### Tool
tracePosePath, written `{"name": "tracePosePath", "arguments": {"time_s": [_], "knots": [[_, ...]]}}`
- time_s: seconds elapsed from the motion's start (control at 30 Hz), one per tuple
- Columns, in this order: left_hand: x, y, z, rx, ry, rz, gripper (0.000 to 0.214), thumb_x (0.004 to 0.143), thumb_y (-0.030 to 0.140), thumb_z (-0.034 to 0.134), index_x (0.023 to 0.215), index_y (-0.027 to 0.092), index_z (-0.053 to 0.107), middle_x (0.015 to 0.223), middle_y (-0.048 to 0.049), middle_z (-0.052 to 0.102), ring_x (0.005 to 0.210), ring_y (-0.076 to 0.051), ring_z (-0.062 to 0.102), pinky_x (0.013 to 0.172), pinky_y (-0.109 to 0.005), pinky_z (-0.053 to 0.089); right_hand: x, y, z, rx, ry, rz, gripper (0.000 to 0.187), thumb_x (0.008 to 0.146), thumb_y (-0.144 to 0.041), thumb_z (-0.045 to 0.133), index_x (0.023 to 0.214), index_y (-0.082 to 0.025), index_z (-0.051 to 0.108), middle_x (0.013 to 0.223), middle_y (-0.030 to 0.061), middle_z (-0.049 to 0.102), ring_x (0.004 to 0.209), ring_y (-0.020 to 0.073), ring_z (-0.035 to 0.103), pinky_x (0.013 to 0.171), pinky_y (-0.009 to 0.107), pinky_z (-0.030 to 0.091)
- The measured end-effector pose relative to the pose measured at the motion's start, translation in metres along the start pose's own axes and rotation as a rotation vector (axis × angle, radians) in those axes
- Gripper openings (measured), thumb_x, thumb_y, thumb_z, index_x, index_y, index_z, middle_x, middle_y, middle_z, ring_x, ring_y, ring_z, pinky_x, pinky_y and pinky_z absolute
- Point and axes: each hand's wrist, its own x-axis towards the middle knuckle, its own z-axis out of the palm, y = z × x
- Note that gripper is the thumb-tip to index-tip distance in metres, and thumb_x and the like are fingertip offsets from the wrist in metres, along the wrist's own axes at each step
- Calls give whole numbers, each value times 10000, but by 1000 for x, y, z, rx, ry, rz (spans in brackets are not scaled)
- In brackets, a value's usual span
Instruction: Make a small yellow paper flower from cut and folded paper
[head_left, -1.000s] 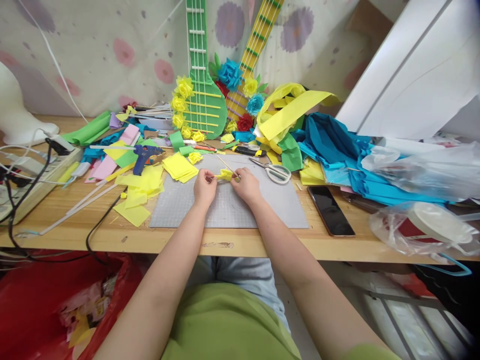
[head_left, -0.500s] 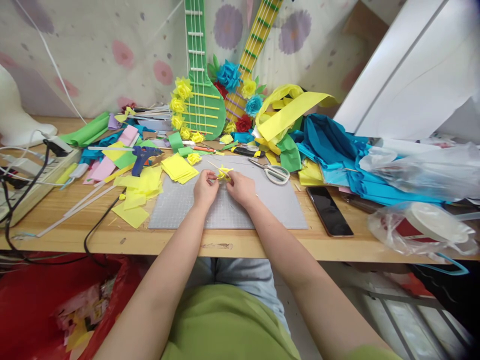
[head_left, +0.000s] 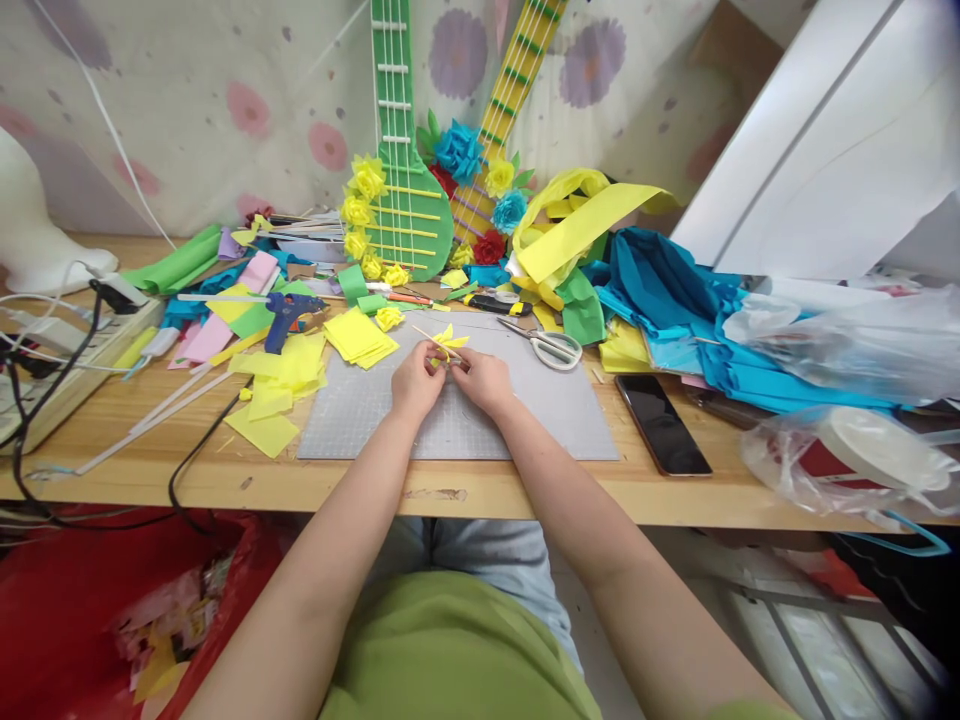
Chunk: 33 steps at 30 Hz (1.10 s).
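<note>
Over the grey cutting mat (head_left: 360, 420), my two hands meet at a small yellow paper flower (head_left: 450, 340) with pointed petals. My left hand (head_left: 418, 380) has its fingers pinched at the flower's lower left side. A thin wooden stick (head_left: 429, 338) slants across the petals, down into the fingers of my right hand (head_left: 484, 382), which is closed on it. Exactly how the fingertips meet the petals is partly hidden. A stack of yellow paper squares (head_left: 361, 338) and a finished yellow paper flower (head_left: 388, 318) lie just left of my hands.
Scissors (head_left: 553, 348), a utility knife (head_left: 495, 303) and a phone (head_left: 664, 425) lie to the right. At left are a blue glue gun (head_left: 283, 318) and a power strip (head_left: 82, 365). Behind stand a green paper lute (head_left: 412, 215) and a yellow one (head_left: 510, 100). Blue paper (head_left: 660, 290) is heaped at right.
My hands have turned slightly and come a little closer together. The flower's petals now stand up more above the fingers, and the stick lies across them.
</note>
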Motion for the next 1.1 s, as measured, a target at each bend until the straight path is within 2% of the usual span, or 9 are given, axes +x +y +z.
{"name": "tracePosePath", "arguments": {"time_s": [0.13, 0.33, 0.43, 0.57, 1.1], "knots": [[-1, 2, 1, 125, 18, 71, 233, 719, 156, 542, 933, 245, 527, 890, 14, 659, 696, -147, 575, 640, -273, 397, 0, 2, 0, 3, 7, -3, 274, 783, -292, 425, 963, -245, 626, 765, -1, 661, 705, 151, 585, 638, 241, 367], [1, 1, 0, 259, 38, 223, 160, 714, 152, 538, 851, 219, 589, 857, -26, 644, 810, -187, 563, 727, -299, 387, 0, 3, -1, 43, 14, -29, 305, 776, -308, 442, 1023, -273, 617, 759, -22, 657, 709, 144, 585, 627, 232, 356], [2, 0, -1, 287, 27, 271, 162, 705, 155, 554, 844, 221, 604, 881, -36, 637, 864, -203, 550, 766, -317, 378, 0, 3, -2, 43, 12, -12, 284, 770, -302, 441, 979, -274, 631, 752, -24, 655, 700, 139, 578, 616, 228, 346], [2, 0, 1, 313, 39, 290, 159, 703, 163, 565, 844, 224, 607, 899, -43, 632, 890, -217, 533, 789, -340, 361, 0, 2, -2, 35, -1, 12, 244, 762, -297, 433, 883, -249, 639, 722, -20, 644, 671, 131, 557, 593, 220, 327], [1, 0, 3, 333, 85, 291, 176, 706, 166, 559, 866, 222, 607, 905, -55, 609, 912, -224, 510, 814, -357, 332, 0, 2, -4, 54, 19, 40, 239, 765, -310, 436, 892, -254, 631, 749, -23, 649, 678, 124, 553, 588, 213, 313]]}}
